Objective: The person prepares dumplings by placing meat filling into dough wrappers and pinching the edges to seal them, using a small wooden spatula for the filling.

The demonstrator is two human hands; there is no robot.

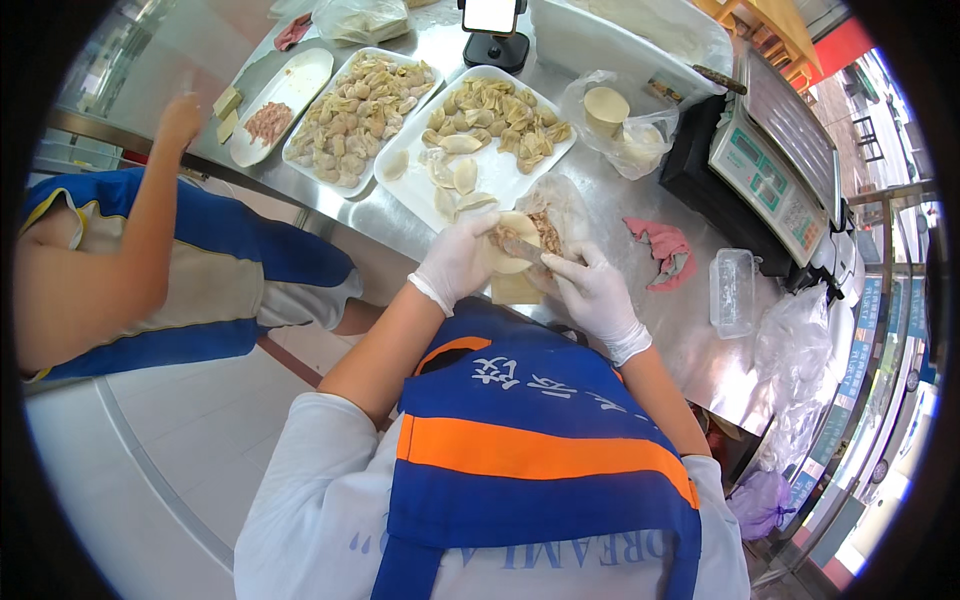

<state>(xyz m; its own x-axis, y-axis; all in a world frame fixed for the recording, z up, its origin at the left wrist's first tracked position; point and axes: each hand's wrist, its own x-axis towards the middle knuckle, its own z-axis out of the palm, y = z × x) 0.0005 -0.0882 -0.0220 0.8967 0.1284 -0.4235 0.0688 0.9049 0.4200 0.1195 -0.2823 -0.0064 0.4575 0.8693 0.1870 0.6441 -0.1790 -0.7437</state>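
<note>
My gloved left hand (459, 259) holds a round dumpling wrapper (511, 264) spread open, with some minced filling on it. My gloved right hand (596, 294) grips a flat spreading spatula (523, 250), whose tip touches the filling. Just beyond my hands sits a plastic bag of minced filling (547, 229). Yellow square wrappers (516, 291) lie below my hands at the table's near edge. Ahead, a white tray (409, 187) bears folded dumplings (465, 175) at the near side and pleated yellow wontons (504, 105) at the far side.
Left of it stand a second tray of wontons (352, 112) and an oval dish with pink mince (268, 124). A person (150, 247) stands at left. Bagged round wrappers (606, 106), a pink cloth (664, 247), a digital scale (776, 169) and a clear plastic container (732, 292) are at right.
</note>
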